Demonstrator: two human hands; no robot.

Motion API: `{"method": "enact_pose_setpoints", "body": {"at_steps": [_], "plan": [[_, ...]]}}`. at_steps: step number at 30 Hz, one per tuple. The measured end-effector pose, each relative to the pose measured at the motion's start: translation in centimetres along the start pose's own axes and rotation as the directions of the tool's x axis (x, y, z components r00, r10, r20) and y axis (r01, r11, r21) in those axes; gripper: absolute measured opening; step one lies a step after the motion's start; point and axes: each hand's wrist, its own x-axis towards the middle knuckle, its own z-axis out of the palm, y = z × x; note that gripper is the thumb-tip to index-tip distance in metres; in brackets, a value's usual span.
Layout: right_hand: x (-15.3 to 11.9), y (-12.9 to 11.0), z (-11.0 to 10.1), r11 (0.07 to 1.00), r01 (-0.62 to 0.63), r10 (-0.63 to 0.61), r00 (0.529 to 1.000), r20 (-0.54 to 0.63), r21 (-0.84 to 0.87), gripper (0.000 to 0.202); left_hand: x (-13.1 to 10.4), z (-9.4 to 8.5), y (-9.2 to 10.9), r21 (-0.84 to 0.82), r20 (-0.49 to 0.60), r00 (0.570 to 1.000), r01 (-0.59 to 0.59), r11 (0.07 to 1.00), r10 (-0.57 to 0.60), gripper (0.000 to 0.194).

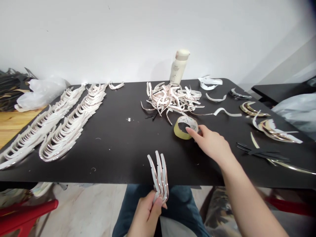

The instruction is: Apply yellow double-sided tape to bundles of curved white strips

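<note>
My left hand (148, 210) pinches the lower ends of a few curved trim strips (159, 176), white with shiny rose-gold edges, fanned upward at the table's front edge. Over the table, my right hand (212, 141) grips the right side of a roll of yellowish tape (182, 133), thumb at the inner ring and fingers around the outside. Some of those fingers are hidden behind the hand. Just beyond the roll lies a tangled heap of similar strips (170, 98).
Two long rows of nested strips (66, 135) run along the left of the black table (118, 144). A cream bottle (179, 67) stands behind the heap. Small groups of gold and white pieces (274, 130) and black strips (261, 153) lie at right. A red stool (27, 214) is at lower left.
</note>
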Motion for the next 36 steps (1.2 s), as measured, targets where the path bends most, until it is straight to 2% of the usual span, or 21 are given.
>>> {"method": "enact_pose_setpoints", "body": {"at_steps": [2, 5, 8, 10, 13, 15, 17, 20, 24, 27, 29, 32, 34, 36], "plan": [[0.1, -0.4, 0.1, 0.999, -0.015, 0.016, 1.000, 0.027, -0.039, 0.041, 0.0, 0.1, 0.0, 0.000, -0.014, 1.000, 0.007, 1.000, -0.007, 0.056], [-0.6, -0.4, 0.0, 1.000, 0.028, -0.028, 0.999, -0.031, 0.008, 0.024, 0.0, 0.1, 0.4, -0.009, -0.017, 1.000, 0.011, 1.000, -0.011, 0.056], [-1.9, -0.2, -0.1, 0.986, 0.100, -0.077, 0.982, -0.171, 0.131, 0.024, 0.3, 0.0, 1.0, -0.042, -0.010, 1.000, 0.015, 0.999, -0.015, 0.057], [-3.0, 0.1, 0.1, 0.956, 0.089, -0.036, 0.981, -0.191, 0.281, 0.027, 0.5, 0.0, 1.4, -0.075, -0.011, 1.000, 0.024, 0.997, -0.025, 0.056], [-4.2, 0.6, 1.1, 0.822, 0.039, 0.002, 0.997, -0.072, 0.568, 0.027, 0.7, -0.1, 1.7, -0.119, -0.019, 0.999, 0.039, 0.992, -0.042, 0.054], [-4.8, 0.8, 1.9, 0.679, 0.014, -0.001, 1.000, -0.018, 0.734, 0.027, 0.7, -0.1, 1.7, -0.132, -0.018, 0.998, 0.051, 0.990, -0.053, 0.053], [-5.2, 0.9, 2.5, 0.523, 0.009, 0.006, 1.000, -0.014, 0.852, 0.035, 0.6, -0.1, 1.6, -0.143, -0.007, 0.998, 0.059, 0.988, -0.061, 0.053], [-6.0, 0.2, 2.5, 0.345, 0.033, 0.036, 0.998, -0.049, 0.938, 0.056, 0.5, 0.0, 1.4, -0.154, 0.002, 0.998, 0.069, 0.986, -0.069, 0.053], [-7.4, -1.2, 2.2, 0.254, 0.109, 0.070, 0.989, -0.131, 0.961, 0.065, 0.6, 0.0, 1.5, -0.161, 0.014, 0.997, 0.075, 0.984, -0.073, 0.052], [-8.3, -1.9, 3.0, 0.295, 0.167, 0.047, 0.981, -0.188, 0.941, 0.074, 0.7, 0.0, 1.5, -0.162, 0.023, 0.997, 0.073, 0.984, -0.070, 0.050], [-9.0, -1.9, 3.8, 0.391, 0.191, 0.008, 0.977, -0.211, 0.900, 0.074, 0.7, -0.1, 1.4, -0.151, 0.025, 0.998, 0.067, 0.986, -0.064, 0.049], [-10.3, -1.4, 4.7, 0.582, 0.257, -0.063, 0.960, -0.272, 0.771, 0.063, 0.6, -0.1, 1.1, -0.137, 0.026, 0.998, 0.063, 0.989, -0.060, 0.047], [-11.3, -0.7, 5.0, 0.659, 0.274, -0.099, 0.955, -0.281, 0.700, 0.057, 0.7, -0.1, 1.1, -0.123, 0.021, 0.998, 0.063, 0.990, -0.061, 0.048], [-12.3, 0.2, 5.0, 0.706, 0.248, -0.112, 0.964, -0.241, 0.663, 0.054, 0.8, -0.1, 1.2, -0.104, 0.011, 0.998, 0.064, 0.993, -0.063, 0.051]]}}
